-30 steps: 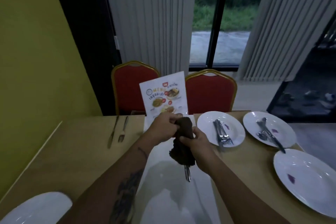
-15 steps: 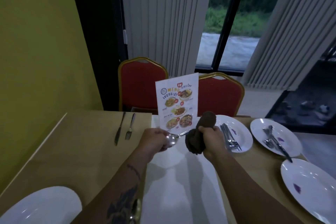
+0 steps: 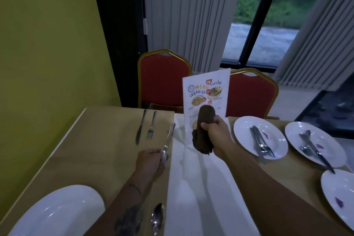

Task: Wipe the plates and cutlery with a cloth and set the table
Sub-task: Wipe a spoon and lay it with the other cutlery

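Left hand [image 3: 148, 161] fingers hold a shiny metal spoon [image 3: 168, 140]; right hand [image 3: 218, 136] fingers grip a brown cloth [image 3: 203, 136]. The spoon probably goes beside the thin metal fork [image 3: 151, 127] next.

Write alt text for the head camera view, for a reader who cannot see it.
A person's left hand holds a spoon beside a knife and fork laid on a wooden table, while the right hand grips a dark cloth. To the right, a white plate holds more cutlery; a menu card stands behind.
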